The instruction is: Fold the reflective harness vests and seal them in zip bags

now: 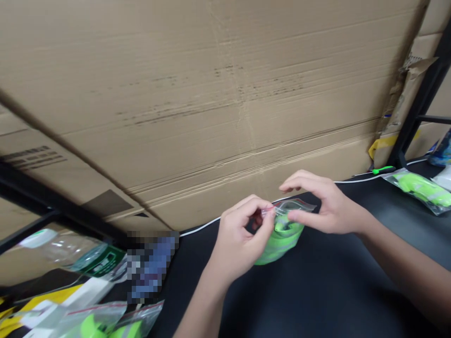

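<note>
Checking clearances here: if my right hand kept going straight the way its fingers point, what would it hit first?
The right hand points leftward across the clear zip bag of green material, so it would probably meet the left hand pinching the bag's other end first. Depth is uncertain.

Cardboard sheet (211, 94) leans behind black table (317, 291).

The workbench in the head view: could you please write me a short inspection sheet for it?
Surface: black table.
Job's things: clear zip bag with a neon-green item inside, held above the table.
Clutter: bagged green items at right and lower left; plastic bottle.
Grippers: left hand and right hand pinch the bag's top edge.
Cables: white cable along the table's back edge.
Surroundings: cardboard sheet, black frame.
</note>
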